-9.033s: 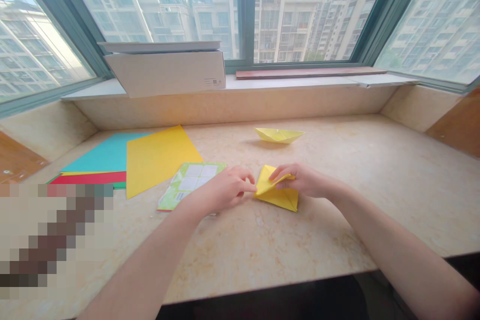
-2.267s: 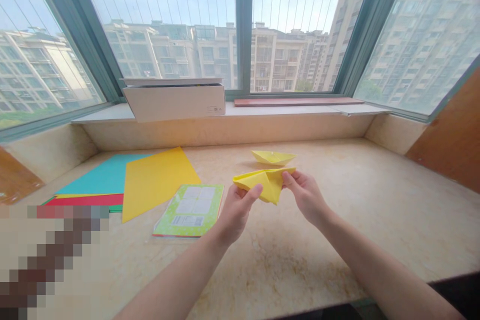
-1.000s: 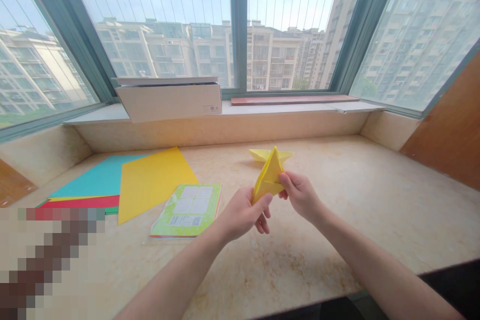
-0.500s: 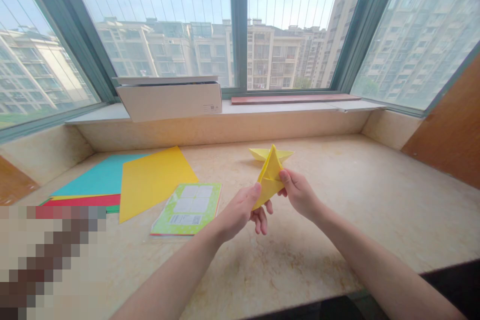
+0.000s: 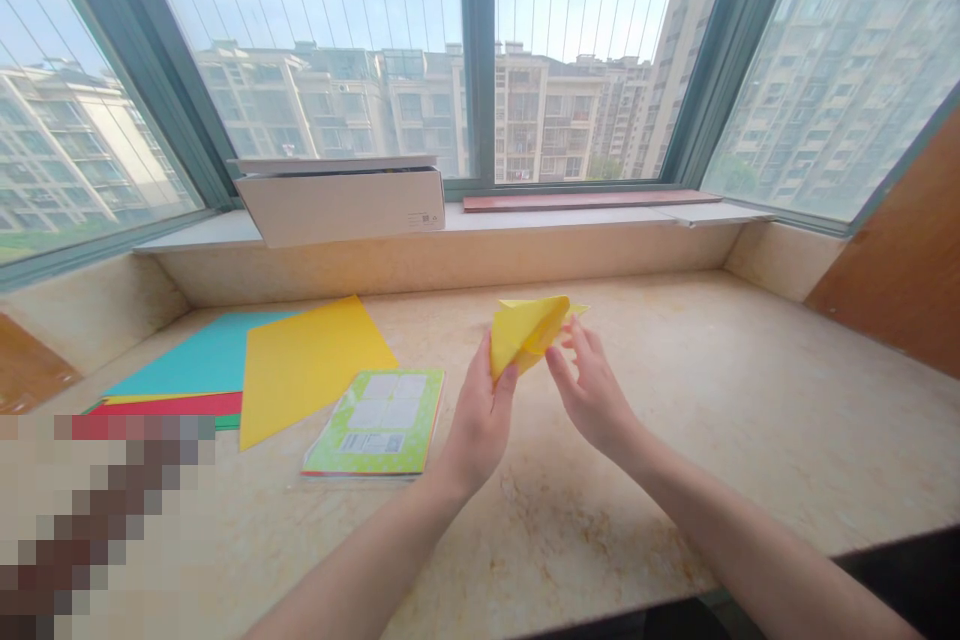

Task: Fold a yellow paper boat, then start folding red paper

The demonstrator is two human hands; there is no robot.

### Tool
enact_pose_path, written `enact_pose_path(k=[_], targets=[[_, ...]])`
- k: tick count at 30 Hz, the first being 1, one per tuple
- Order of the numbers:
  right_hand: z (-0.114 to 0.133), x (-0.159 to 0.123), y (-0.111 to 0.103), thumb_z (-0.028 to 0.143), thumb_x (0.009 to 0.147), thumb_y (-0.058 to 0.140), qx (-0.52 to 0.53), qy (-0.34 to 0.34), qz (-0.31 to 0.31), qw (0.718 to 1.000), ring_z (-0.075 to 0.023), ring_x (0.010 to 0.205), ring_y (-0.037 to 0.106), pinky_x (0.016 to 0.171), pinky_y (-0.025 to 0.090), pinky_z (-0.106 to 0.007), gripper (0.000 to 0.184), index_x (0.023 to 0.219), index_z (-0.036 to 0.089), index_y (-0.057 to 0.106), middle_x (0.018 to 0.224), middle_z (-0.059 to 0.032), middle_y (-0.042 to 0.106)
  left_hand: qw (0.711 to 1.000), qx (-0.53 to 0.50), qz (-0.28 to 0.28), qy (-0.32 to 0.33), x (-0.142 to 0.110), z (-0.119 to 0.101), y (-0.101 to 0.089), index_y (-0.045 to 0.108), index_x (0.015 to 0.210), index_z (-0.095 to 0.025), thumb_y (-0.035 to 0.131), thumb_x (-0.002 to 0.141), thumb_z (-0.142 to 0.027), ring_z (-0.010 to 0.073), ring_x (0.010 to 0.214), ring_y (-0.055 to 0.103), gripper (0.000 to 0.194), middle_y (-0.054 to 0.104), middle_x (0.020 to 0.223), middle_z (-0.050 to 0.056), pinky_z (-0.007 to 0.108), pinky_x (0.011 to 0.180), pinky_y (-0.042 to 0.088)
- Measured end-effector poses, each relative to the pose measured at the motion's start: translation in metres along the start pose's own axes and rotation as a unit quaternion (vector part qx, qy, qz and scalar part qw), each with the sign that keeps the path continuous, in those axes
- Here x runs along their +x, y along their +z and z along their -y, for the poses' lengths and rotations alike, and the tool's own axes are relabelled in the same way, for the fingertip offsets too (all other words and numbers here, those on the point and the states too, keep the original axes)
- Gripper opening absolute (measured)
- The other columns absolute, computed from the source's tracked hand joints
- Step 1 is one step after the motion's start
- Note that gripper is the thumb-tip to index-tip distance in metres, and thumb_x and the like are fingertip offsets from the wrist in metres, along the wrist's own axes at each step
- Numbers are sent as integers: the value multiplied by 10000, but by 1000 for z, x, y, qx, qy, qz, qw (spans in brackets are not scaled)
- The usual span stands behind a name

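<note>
The folded yellow paper is tilting over from its upright point, and the right hand is loosening its pinch! Left of frame, a blue sheet is topping a red sheet; a loose yellow sheet is overlapping both. Upper left, a white box is showing tiny print, unreadable. Left of centre, a green-backed pack is carrying a barcode label, also too small to read. Mid-frame, the left hand is clasping the folded paper, held at the centre, partly hiding a pale yellow paper boat. The right hand is hovering with fingers parted; I can't tell whether they're touching. Seemingly this is a turn-and-reshape step, calling for a fresh right-hand pinch.
</note>
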State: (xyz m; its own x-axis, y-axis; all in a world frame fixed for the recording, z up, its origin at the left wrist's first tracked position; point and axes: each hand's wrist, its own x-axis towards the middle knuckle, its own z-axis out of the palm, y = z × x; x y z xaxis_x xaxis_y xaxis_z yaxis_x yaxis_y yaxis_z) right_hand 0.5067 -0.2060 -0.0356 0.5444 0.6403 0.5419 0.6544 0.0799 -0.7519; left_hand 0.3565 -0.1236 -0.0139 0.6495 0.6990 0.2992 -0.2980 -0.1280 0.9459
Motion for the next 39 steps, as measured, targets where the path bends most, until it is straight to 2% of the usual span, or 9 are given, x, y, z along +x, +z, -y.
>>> enact_pose_path(k=[4,8,12,19,21,23,26,35,39], targets=[[10,-2,-1,544,993,509,13,-1,13,1000,-249,869,576,763,526,-400,441,1238,196,626,1013,-104,597,992,85,-54,75,-2,4,0,526,1429,-234,679,942,-334,286,1425,425,520,545,1456,110,369,1184,281],[19,-5,-1,463,1022,444,88,-7,97,991,-185,733,591,642,505,-298,306,1077,214,613,859,-38,632,977,189,40,86,-5,20,-2,373,1542,-223,484,1037,-388,297,1286,530,543,580,1359,146,452,1114,391],[20,-7,-1,302,954,440,90,6,109,990,-169,690,592,616,487,-281,207,883,193,601,792,-29,639,942,294,134,89,-5,25,-4,315,1557,-183,352,1066,-402,328,1202,559,539,550,1325,189,553,1034,460],[18,-8,0,139,809,490,31,26,128,991,-157,602,592,553,455,-263,162,763,181,639,679,-13,644,908,367,166,117,-3,16,-7,416,1484,-110,391,1043,-314,317,1218,547,486,545,1289,206,534,1081,455],[17,-10,1,124,770,530,15,19,126,992,-179,669,624,604,490,-289,182,844,176,687,776,-36,684,900,384,150,138,-3,16,-8,430,1454,-90,451,1001,-242,319,1226,546,478,566,1278,209,530,1090,454],[17,-13,3,129,757,569,-1,-1,121,993,-225,836,665,708,539,-338,407,1139,185,698,1012,-79,713,897,391,131,160,-2,18,-9,426,1441,-101,490,936,-146,314,1244,550,511,578,1297,202,520,1090,462],[18,-17,3,154,811,577,-42,-63,108,991,-278,1026,672,822,572,-413,711,1508,235,467,1252,-116,664,894,386,102,203,-1,20,-9,410,1439,-134,513,854,-58,293,1237,578,599,601,1301,175,483,1067,493],[21,-20,-3,183,946,524,-92,-179,55,978,-308,1163,692,915,597,-437,643,1565,236,357,1380,-163,650,904,354,49,236,1,13,-6,491,1339,-127,474,926,-99,258,1187,621,415,645,1237,161,411,1018,513],[20,-17,-5,176,947,529,-50,-130,44,989,-234,906,766,743,626,-351,567,1494,265,406,1320,-125,702,930,315,41,186,3,5,-6,557,1257,-128,465,940,-126,249,1073,656,329,684,1161,141,381,934,524]])
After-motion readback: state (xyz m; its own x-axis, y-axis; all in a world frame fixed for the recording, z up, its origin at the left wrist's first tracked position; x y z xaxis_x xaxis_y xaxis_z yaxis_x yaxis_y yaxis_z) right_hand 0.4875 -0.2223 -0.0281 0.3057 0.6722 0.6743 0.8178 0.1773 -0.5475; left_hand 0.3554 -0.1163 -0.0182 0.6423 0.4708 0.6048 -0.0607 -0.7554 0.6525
